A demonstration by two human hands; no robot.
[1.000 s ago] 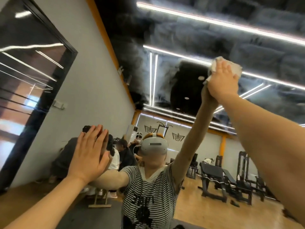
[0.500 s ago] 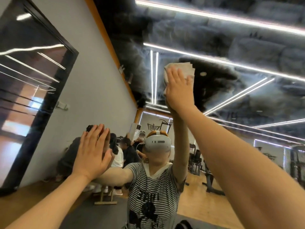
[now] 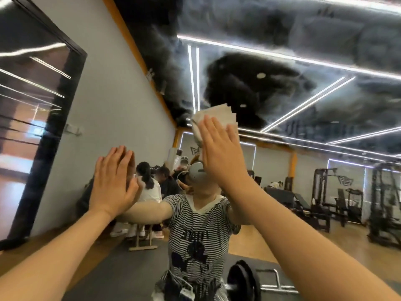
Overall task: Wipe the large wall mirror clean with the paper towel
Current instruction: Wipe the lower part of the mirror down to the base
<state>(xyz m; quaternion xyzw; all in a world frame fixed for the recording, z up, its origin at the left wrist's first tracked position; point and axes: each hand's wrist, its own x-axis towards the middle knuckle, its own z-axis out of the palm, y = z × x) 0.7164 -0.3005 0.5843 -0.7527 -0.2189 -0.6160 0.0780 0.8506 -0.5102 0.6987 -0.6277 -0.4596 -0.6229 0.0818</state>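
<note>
The mirror (image 3: 282, 88) fills nearly the whole view, a large wall pane reflecting a gym with a dark ceiling crossed by white light strips. At far left a black-framed glass panel (image 3: 32, 105) stands beside a grey wall (image 3: 112, 118). Next comes the left hand (image 3: 112, 181), one of two hands in view, raised with its grip apart: fingers straight and close together, palm flat against the glass, holding nothing. Its reflected twin meets it fingertip to fingertip. Behind it, in the reflection, a few people sit in a group; how many cannot be counted. In the middle stands the reflected person in a striped T-shirt (image 3: 195, 240); dark lettering on the chest is too blurred to read. A white headset covers the upper face. Just right of centre the right hand (image 3: 219, 153) presses one folded paper towel (image 3: 217, 118) flat to the mirror, high on the glass, above the headset. Its fingers are straight and spread over the towel, whose white edges show above the fingertips. Lower right, one barbell (image 3: 245, 281) lies on the floor. At far right stand black weight machines (image 3: 382, 203). Wall emblems are unreadable.
</note>
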